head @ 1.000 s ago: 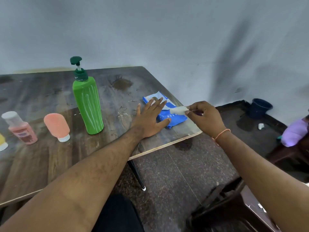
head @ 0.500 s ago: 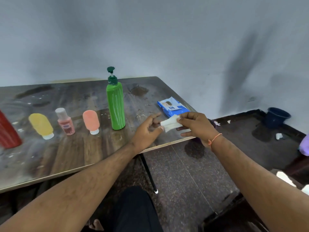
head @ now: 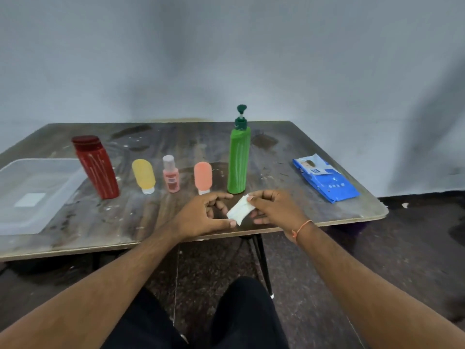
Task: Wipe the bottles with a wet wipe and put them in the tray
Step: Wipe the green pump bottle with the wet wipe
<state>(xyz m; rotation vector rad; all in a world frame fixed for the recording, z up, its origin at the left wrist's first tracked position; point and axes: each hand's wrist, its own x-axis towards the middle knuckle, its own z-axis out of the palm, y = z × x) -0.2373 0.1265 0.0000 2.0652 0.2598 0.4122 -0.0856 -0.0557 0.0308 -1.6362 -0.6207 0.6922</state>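
A folded white wet wipe (head: 240,209) is pinched between my left hand (head: 204,215) and my right hand (head: 274,207), low over the table's front edge. Behind my hands a row of bottles stands on the table: a tall red bottle (head: 97,168), a small yellow tube (head: 144,176), a small pink bottle with a clear cap (head: 171,178), a salmon tube (head: 202,177) and a tall green pump bottle (head: 238,161). The clear plastic tray (head: 15,220) sits at the table's left end with no bottles in it.
The blue wet-wipe pack (head: 325,181) lies at the table's right end. The dark wooden table (head: 105,222) is stained and backs onto a grey wall. My knees and a table leg (head: 263,263) are below the front edge.
My right hand pulled a wipe out of the pack and brought it left to the table's front middle. My left hand left the pack and took the wipe's other end. The view swung left.
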